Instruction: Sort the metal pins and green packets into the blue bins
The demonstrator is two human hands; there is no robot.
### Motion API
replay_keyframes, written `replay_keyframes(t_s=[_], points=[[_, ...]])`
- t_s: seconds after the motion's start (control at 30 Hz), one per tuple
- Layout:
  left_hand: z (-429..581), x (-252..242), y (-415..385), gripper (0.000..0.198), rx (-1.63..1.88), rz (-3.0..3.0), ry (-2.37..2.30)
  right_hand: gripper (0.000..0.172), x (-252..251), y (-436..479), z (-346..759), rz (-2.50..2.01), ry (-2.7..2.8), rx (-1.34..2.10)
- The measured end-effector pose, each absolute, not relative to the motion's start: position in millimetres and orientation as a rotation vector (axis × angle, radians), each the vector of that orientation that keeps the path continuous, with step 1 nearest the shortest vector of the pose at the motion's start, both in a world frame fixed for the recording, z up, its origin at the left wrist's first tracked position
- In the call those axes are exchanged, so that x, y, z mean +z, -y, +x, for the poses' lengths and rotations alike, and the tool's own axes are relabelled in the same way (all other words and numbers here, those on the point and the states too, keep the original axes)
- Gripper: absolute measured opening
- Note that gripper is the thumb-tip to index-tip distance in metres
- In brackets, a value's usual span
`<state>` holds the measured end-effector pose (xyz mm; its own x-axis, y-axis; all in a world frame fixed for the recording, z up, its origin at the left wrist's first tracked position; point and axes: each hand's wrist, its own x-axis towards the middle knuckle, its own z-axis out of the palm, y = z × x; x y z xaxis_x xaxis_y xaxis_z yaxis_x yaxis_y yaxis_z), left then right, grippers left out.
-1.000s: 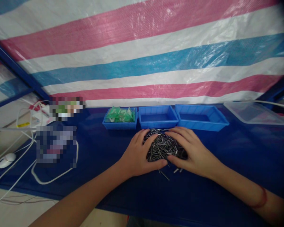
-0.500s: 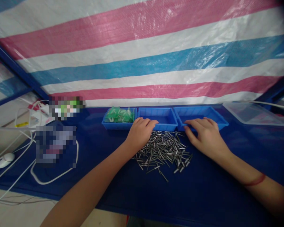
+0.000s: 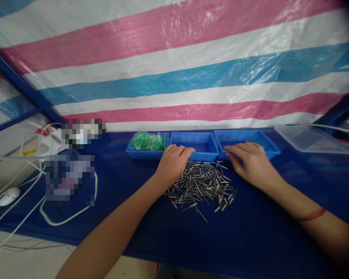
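My left hand (image 3: 176, 161) rests at the near left corner of the middle blue bin (image 3: 202, 155), fingers stretched to the right along its front rim. My right hand (image 3: 248, 161) lies over the front edge of the right blue bin (image 3: 269, 145), thumb and fingers slightly apart and pointing left. I see nothing held in either hand. Between and below the hands spreads a loose pile of thin metal pins, which look like blind rivets (image 3: 202, 182). A left blue bin (image 3: 145, 154) contains green-tinted plastic bags (image 3: 147, 141). The inside of the middle bin shows bare blue.
A translucent plastic lid or tray (image 3: 314, 141) lies at the back right of the blue table (image 3: 221, 240). White cables (image 3: 68, 221) and a white handheld device (image 3: 7, 197) sit at the left, near blurred items. A striped plastic sheet (image 3: 177, 69) hangs behind.
My right hand has shifted very slightly left and up, and its thumb and index fingertip are a little closer together. My left hand and the pile look the same.
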<state>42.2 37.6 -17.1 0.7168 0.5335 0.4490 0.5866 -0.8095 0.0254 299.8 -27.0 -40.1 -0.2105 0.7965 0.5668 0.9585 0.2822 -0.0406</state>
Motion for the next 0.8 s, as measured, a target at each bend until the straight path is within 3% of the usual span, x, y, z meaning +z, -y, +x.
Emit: replay_keyframes(t_s=[0.27, 0.43, 0.63, 0.73, 0.8], points=[[41, -17, -37, 0.029, -0.694, -2.805, 0.935, 0.026, -38, 32, 302, -1.499, 2.082, -0.428], [36, -1, -12, 0.035, -0.749, -2.855, 0.778, 0.036, -38, 54, 284, -1.486, 2.028, -0.487], [6, 3, 41, 0.093, -0.491, -3.215, 0.740, 0.049, -47, 71, 259, -1.504, 2.223, -0.162], [-3, -5, 52, 0.101, -0.387, -3.243, 0.876, 0.054, -48, 77, 254, -1.514, 2.210, -0.082], [-1, -11, 52, 0.098, -0.404, -3.216, 0.933, 0.067, -49, 83, 252, -1.449, 2.248, -0.066]])
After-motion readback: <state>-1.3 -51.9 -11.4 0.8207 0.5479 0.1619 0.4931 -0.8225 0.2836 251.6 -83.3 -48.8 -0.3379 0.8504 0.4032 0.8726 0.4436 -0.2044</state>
